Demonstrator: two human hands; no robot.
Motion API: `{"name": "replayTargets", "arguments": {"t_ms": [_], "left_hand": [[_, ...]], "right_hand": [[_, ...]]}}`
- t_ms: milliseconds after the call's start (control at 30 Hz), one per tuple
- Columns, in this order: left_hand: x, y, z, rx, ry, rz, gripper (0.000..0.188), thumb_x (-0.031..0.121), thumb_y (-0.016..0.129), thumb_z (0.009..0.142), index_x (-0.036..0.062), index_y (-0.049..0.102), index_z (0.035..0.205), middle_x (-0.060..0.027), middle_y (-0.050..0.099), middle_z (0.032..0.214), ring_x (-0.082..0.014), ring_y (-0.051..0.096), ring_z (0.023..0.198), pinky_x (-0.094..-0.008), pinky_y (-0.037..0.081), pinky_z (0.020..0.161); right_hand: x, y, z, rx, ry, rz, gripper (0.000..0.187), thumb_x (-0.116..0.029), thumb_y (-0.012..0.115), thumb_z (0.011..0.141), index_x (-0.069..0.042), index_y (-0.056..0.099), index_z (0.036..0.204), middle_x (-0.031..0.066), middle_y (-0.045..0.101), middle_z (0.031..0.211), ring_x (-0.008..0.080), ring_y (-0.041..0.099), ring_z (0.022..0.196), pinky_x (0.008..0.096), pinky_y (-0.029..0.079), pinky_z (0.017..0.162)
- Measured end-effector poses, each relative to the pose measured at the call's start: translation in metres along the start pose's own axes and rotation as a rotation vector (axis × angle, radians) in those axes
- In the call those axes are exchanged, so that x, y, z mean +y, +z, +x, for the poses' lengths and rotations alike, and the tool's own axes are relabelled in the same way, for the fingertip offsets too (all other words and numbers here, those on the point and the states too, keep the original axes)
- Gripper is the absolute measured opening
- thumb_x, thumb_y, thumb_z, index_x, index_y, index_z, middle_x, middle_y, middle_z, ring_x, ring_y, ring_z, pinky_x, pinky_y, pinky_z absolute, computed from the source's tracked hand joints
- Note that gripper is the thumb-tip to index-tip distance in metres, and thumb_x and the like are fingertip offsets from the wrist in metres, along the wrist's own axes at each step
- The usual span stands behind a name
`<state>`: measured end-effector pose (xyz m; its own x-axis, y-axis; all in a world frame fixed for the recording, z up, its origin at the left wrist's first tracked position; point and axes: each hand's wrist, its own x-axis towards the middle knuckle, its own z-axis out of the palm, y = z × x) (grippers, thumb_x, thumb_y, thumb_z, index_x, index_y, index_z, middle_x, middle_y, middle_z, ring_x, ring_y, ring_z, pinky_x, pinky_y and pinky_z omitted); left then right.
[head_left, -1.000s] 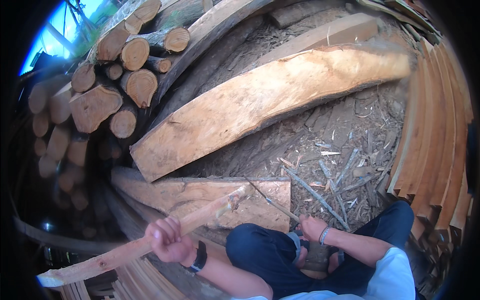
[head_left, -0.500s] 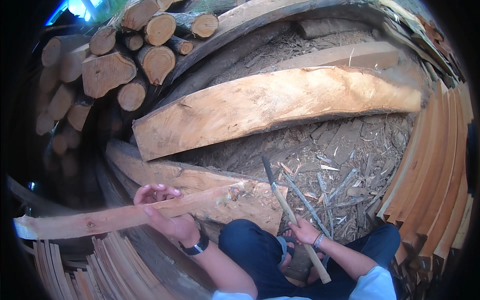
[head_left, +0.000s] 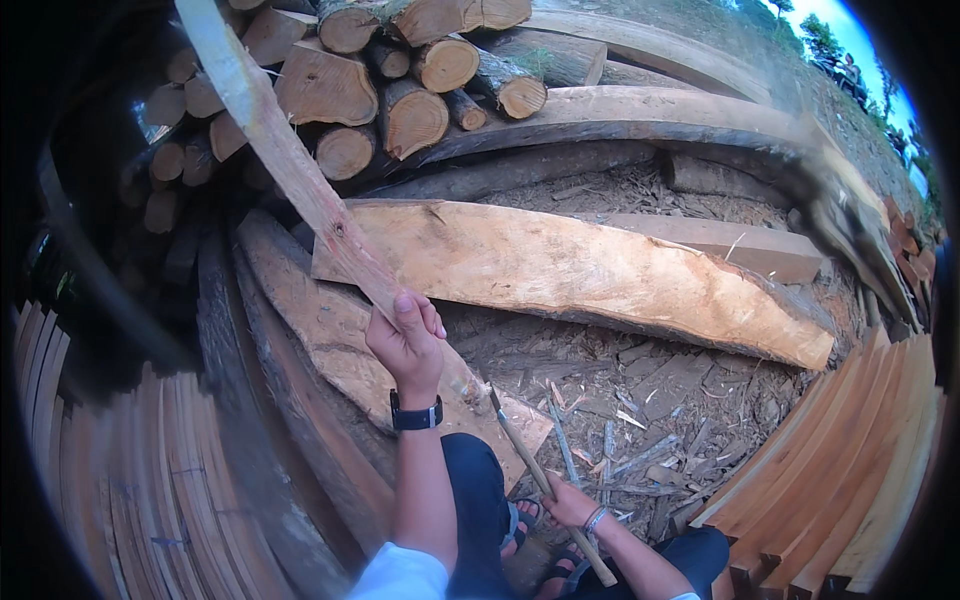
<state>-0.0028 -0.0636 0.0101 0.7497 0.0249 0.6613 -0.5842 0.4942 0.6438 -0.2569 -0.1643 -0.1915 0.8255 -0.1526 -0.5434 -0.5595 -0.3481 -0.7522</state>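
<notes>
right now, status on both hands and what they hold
Left hand gripping long wood strip. Right hand closed on wooden-handled tool. Loose sticks lying right of it.

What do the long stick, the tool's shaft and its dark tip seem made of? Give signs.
Long stick: bare wood; a knot shows.
Shaft: probably smooth wood, judging by its pale brown colour.
Dark tip: perhaps metal, from its colour; finish unclear.

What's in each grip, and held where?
Left grip: long wooden pole, partway along its length. Right grip: dark-bladed tool, by its wooden handle, butt end protruding below.
</notes>
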Motion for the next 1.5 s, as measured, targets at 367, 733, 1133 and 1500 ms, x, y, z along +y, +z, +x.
{"name": "replayTargets", "arguments": {"t_ms": [367, 733, 1133, 1500], "left_hand": [[-0.028, -0.004, 0.016, -0.059, 0.056, 0.085, 0.041, 0.037, 0.048, 0.098, 0.0026, 0.046, 0.076, -0.0003, 0.041, 0.054, -0.0063, 0.040, 0.044, -0.0212, 0.032, 0.039], [-0.040, 0.004, 0.016, -0.064, 0.046, 0.094, 0.044, 0.041, 0.050, 0.097, 0.0032, 0.046, 0.073, 0.0004, 0.041, 0.054, -0.0064, 0.038, 0.046, -0.0214, 0.028, 0.043], [-0.041, 0.023, 0.009, -0.098, 0.089, 0.157, 0.045, 0.041, 0.049, 0.097, 0.0036, 0.045, 0.072, 0.0011, 0.041, 0.056, -0.0060, 0.038, 0.048, -0.0214, 0.028, 0.044], [-0.040, 0.017, 0.009, -0.099, 0.069, 0.187, 0.048, 0.041, 0.050, 0.096, 0.0016, 0.050, 0.068, -0.0013, 0.048, 0.052, -0.0083, 0.046, 0.046, -0.0248, 0.034, 0.043]], "right_hand": [[0.018, 0.029, 0.007, 0.307, -0.155, -0.344, 0.027, -0.022, 0.047, 0.091, 0.004, 0.042, 0.100, 0.0346, 0.058, 0.072, 0.0523, 0.058, 0.074, 0.0578, 0.046, 0.072], [0.034, 0.034, 0.020, 0.337, -0.153, -0.361, 0.026, -0.016, 0.050, 0.089, 0.008, 0.042, 0.095, 0.0330, 0.058, 0.067, 0.0505, 0.059, 0.069, 0.0567, 0.048, 0.066], [0.040, 0.030, 0.027, 0.341, -0.142, -0.325, 0.025, -0.016, 0.049, 0.089, 0.008, 0.044, 0.092, 0.0339, 0.058, 0.068, 0.0506, 0.060, 0.070, 0.0560, 0.049, 0.067], [-0.027, -0.005, -0.012, 0.505, -0.139, -0.184, 0.027, -0.018, 0.050, 0.090, 0.006, 0.042, 0.100, 0.0345, 0.059, 0.071, 0.0509, 0.060, 0.072, 0.0570, 0.049, 0.066]]}}
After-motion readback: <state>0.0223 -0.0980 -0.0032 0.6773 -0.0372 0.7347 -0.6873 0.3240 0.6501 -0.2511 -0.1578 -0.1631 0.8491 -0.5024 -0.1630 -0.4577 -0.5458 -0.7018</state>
